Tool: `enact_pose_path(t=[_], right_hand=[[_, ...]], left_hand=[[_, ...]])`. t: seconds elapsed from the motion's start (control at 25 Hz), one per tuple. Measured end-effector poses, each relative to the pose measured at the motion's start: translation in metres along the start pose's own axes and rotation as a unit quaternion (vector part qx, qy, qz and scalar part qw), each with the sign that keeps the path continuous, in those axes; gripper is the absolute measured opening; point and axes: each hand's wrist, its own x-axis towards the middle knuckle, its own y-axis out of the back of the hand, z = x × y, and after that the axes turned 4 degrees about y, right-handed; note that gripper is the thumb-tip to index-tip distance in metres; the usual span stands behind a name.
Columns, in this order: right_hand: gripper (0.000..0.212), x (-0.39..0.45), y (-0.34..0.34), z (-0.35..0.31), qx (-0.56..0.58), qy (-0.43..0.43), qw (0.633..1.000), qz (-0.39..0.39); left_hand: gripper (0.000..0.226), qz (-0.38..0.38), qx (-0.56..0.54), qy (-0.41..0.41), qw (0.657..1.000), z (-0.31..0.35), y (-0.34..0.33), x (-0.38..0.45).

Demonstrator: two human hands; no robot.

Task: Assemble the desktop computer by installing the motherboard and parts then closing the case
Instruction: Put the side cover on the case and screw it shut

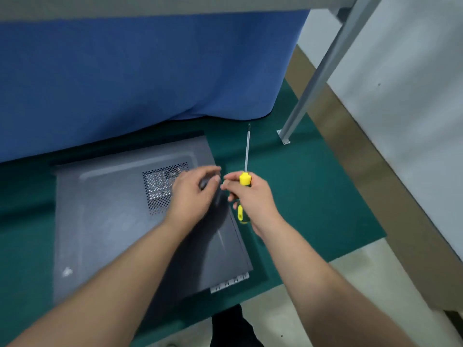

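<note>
Hands: our right hand (253, 196) grips the screwdriver (245, 176), shaft pointing away; our left hand (193, 194), fingers curled, whether holding anything we cannot tell.
Case (120, 221): closed, flat on green mat (300, 196).

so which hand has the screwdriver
The right hand grips the yellow-handled screwdriver, shaft pointing away from the person. The left hand holds no tool and hovers over the case's side panel near the vent holes.

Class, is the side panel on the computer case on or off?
On: the vented side panel lies flat, covering the computer case; no insides show.
</note>
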Motion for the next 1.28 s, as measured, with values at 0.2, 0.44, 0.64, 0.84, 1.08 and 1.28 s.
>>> enact_pose_path(t=[0.2,0.44,0.64,0.84,1.08,1.28], right_hand=[[0.016,-0.105,-0.029,0.015,0.029,-0.042,0.998,-0.045],[0.021,-0.183,-0.053,0.029,0.003,-0.064,0.995,-0.074],[0.018,-0.212,-0.063,0.029,-0.007,-0.074,0.993,-0.087],[0.015,-0.227,-0.074,0.018,-0.071,-0.081,0.983,-0.148],[0.018,-0.251,-0.071,0.025,-0.137,-0.082,0.955,-0.249],[0.019,-0.263,-0.064,0.046,-0.220,-0.019,0.965,-0.139]], left_hand=[[0.019,-0.035,-0.242,0.076,0.967,-0.002,0.041,-0.120],[0.024,-0.144,-0.333,0.131,0.923,-0.029,0.090,-0.197],[0.020,-0.145,-0.371,0.168,0.902,-0.033,0.103,-0.225],[0.005,-0.037,-0.527,0.252,0.811,-0.020,0.102,-0.222],[0.012,0.059,-0.733,0.319,0.599,-0.016,0.115,-0.218],[0.011,0.074,-0.745,0.336,0.571,-0.022,0.124,-0.229]])
